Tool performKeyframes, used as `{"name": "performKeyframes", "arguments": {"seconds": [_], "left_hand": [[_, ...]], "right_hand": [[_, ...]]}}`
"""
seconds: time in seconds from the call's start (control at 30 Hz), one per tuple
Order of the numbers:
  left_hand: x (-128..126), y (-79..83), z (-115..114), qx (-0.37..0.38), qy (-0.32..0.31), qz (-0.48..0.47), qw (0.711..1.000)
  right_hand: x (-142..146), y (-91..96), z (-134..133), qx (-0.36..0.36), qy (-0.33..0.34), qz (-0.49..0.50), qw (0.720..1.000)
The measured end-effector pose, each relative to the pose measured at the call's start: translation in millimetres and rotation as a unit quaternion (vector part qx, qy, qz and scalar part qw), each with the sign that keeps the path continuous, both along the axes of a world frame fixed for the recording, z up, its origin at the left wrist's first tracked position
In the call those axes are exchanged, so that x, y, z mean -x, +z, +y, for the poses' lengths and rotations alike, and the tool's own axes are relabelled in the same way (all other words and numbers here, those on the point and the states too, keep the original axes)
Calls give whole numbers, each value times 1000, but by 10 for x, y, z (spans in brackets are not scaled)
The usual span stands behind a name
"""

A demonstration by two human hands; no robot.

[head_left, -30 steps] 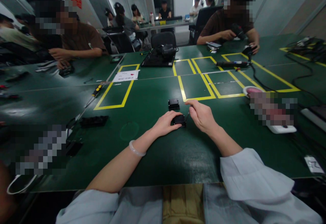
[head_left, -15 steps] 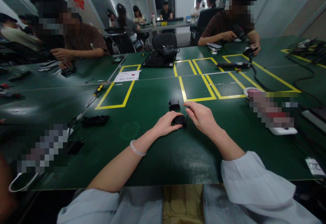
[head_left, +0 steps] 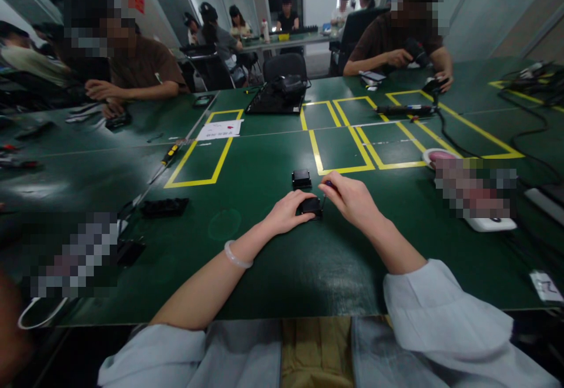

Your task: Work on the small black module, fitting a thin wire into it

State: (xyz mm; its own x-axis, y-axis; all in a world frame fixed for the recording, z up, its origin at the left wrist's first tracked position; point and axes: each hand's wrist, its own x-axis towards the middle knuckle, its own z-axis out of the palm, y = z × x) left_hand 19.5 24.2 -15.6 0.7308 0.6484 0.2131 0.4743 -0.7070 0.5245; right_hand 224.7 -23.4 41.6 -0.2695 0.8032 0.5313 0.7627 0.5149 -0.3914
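Note:
My left hand (head_left: 288, 210) is closed round a small black box-like part (head_left: 311, 206), holding it down on the green table (head_left: 273, 276). Between the thumb and fingers of my right hand (head_left: 350, 196) is a small screwdriver (head_left: 329, 184) with a dark purplish handle. Its thin shaft points down at the right edge of the held part; whether the tip touches a screw is too small to tell. Just beyond my left hand sits a second, similar black part (head_left: 302, 178).
Yellow tape rectangles (head_left: 346, 171) mark the table ahead. A black slotted part (head_left: 165, 207) and a yellow-black screwdriver (head_left: 171, 153) lie to the left. On the right are a white-edged device (head_left: 491, 223) and a cabled power tool (head_left: 405, 110). Co-workers (head_left: 392, 41) sit opposite.
My right hand has turned and shifted slightly, so more of the screwdriver's handle shows. My left hand stays on the black part. The view has tilted a little.

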Motion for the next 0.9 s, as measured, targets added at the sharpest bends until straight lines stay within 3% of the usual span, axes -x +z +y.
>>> {"name": "performKeyframes", "arguments": {"seconds": [0.43, 0.67, 0.9], "left_hand": [[12, 32, 4, 0, -7, 12, 1000], [18, 21, 4, 5, -3, 10, 1000], [24, 15, -4, 2, -1, 11, 1000]], "right_hand": [[3, -53, -38, -29, -6, 3, 1000], [15, -14, -65, -5, 47, 5, 999], [4, 5, -46, 28, 52, 24, 998]]}}
